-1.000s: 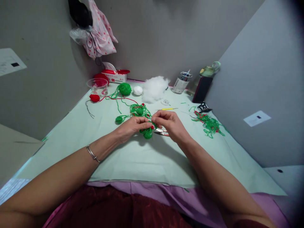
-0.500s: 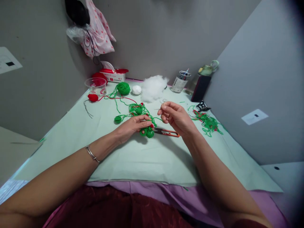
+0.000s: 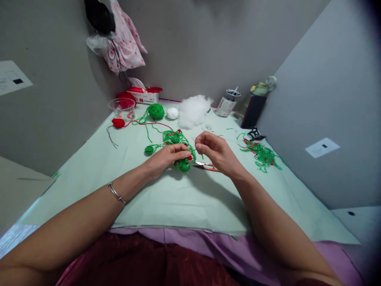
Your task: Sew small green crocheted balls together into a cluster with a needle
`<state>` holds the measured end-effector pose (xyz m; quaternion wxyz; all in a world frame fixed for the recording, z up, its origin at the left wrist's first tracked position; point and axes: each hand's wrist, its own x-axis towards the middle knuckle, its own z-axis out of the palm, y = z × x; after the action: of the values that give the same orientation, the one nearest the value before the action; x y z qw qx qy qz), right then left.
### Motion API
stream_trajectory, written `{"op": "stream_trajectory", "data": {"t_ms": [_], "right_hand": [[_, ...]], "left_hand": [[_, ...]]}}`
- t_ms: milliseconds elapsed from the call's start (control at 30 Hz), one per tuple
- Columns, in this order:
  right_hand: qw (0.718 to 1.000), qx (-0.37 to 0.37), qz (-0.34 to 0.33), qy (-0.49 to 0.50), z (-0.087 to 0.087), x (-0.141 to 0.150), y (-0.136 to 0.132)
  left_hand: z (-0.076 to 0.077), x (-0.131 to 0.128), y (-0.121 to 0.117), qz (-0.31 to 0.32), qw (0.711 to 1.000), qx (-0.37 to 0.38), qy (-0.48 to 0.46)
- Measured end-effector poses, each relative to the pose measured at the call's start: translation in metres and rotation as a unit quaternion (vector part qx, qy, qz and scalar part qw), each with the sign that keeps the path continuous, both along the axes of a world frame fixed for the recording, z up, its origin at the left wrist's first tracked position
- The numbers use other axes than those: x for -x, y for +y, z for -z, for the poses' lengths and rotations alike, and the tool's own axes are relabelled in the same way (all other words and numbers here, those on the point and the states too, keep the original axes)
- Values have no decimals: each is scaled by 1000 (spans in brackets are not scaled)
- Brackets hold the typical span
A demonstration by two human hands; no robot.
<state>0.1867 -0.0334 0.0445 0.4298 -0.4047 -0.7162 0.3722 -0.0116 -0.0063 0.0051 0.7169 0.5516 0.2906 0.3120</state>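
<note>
Left hand (image 3: 166, 159) pinches the green yarn piece (image 3: 185, 167) at its fingertips.

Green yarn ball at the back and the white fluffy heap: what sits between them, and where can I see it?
A small white ball, between the green yarn ball and the white fluffy heap; the head view shows it.

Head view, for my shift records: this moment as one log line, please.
left hand: holding green piece | right hand: curled, contents unclear | snips: by right hand, held or resting unclear | stuffing: beyond both hands
</note>
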Motion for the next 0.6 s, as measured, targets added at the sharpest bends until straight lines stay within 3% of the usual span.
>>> {"op": "stream_trajectory", "data": {"t_ms": [167,333,467,600], "right_hand": [[982,82,-8,172,-2,-4,3],[945,193,-29,261,-8,-2,3],[928,201,-10,314,-8,-4,7],[930,203,-2,305,-4,-3,9]], "left_hand": [[3,1,1,23,1000,-11,-1],[0,1,0,54,998,-24,-14],[-2,3,0,68,997,-26,-21],[-1,1,-2,32,999,-21,-11]]}}
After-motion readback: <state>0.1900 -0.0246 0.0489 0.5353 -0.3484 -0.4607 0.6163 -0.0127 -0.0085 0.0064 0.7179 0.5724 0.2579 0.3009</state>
